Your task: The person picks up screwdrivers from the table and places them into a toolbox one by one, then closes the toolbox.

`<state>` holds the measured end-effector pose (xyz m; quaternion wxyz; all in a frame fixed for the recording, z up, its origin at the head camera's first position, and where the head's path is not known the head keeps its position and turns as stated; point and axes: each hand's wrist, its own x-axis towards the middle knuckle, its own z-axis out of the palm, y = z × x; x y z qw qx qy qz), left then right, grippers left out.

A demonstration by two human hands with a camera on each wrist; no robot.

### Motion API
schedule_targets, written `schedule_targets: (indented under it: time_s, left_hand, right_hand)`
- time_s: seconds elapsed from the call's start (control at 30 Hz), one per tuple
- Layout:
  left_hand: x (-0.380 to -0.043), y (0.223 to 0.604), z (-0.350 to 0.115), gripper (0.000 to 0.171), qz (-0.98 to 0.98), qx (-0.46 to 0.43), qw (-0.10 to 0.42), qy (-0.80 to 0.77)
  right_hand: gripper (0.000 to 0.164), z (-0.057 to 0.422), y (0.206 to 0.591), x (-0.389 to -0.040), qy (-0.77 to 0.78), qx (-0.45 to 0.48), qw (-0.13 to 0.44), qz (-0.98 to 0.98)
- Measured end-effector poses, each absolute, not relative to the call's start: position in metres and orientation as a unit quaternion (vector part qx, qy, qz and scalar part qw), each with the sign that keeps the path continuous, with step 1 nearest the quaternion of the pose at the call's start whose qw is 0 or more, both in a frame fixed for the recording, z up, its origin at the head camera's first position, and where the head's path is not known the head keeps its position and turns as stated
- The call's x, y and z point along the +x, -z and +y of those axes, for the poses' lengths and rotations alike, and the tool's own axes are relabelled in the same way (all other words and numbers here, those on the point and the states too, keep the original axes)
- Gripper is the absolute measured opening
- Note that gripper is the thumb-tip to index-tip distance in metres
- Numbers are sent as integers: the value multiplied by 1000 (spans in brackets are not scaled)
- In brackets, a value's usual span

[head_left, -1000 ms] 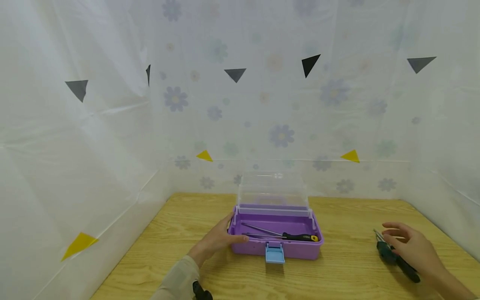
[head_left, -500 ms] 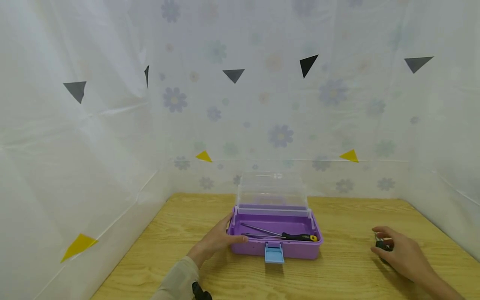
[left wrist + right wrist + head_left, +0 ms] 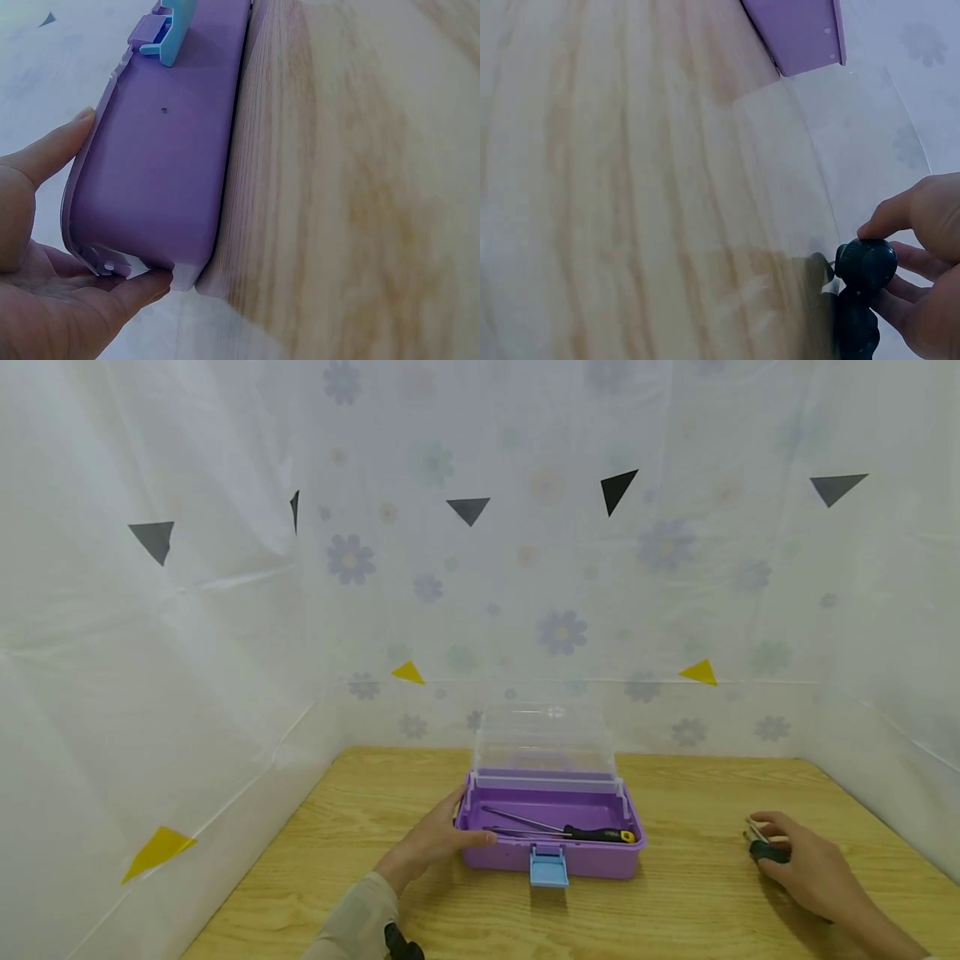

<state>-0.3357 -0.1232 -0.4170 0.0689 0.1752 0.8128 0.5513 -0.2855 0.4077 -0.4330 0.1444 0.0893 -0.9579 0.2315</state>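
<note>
My left hand (image 3: 431, 843) grips the left end of a purple toolbox (image 3: 498, 858), thumb on the front rim and fingers at the end wall. The toolbox's clear lid (image 3: 546, 739) stands raised at the back. A screwdriver (image 3: 600, 834) with a black and yellow handle lies inside, with another metal shaft beside it. On the right, my right hand (image 3: 817, 868) holds pliers (image 3: 768, 851) with dark green and black handles and a metal nose, low over the table. The right wrist view shows the thumb and fingers around the handles (image 3: 866, 264); the palm hides part of them.
A light blue latch (image 3: 549, 870) hangs down at the toolbox's front. The wood-grain table (image 3: 697, 893) is enclosed by white plastic sheeting (image 3: 247, 635) at the back and sides. A black object (image 3: 403, 943) sits by the left sleeve.
My right hand has moved left over the pliers and closed its fingers round them; their nose has shifted slightly. My left hand and the toolbox have stayed in place.
</note>
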Motion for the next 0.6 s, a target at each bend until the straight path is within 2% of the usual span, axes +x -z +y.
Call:
schedule_targets:
  time_s: [0.37, 0.6]
  left_hand:
    - [-336, 416, -124, 110, 815, 175, 66, -548]
    - [-337, 417, -123, 110, 803, 188, 70, -561]
  right_hand:
    - [61, 422, 419, -284, -413, -8, 53, -909]
    - [56, 429, 419, -284, -532, -30, 32, -846]
